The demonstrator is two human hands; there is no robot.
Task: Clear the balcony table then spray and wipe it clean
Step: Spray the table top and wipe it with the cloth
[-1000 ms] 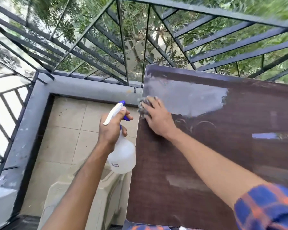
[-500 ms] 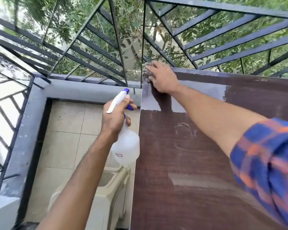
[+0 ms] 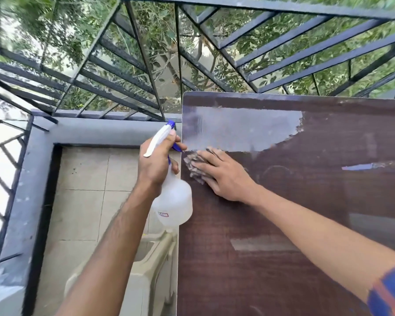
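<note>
Wiping cloth (image 3: 194, 167), right hand (image 3: 226, 179) now nearer

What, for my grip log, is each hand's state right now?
Left hand: closed around the spray bottle.
Right hand: open, fingers flat, pressing the cloth on the table.

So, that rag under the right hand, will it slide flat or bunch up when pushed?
Probably floppy: the rag lies crumpled in folds beneath the right hand, so it may bunch unless pressed flat. It looks light and thin. On the glossy patch of the table it would likely glide easily.
</note>
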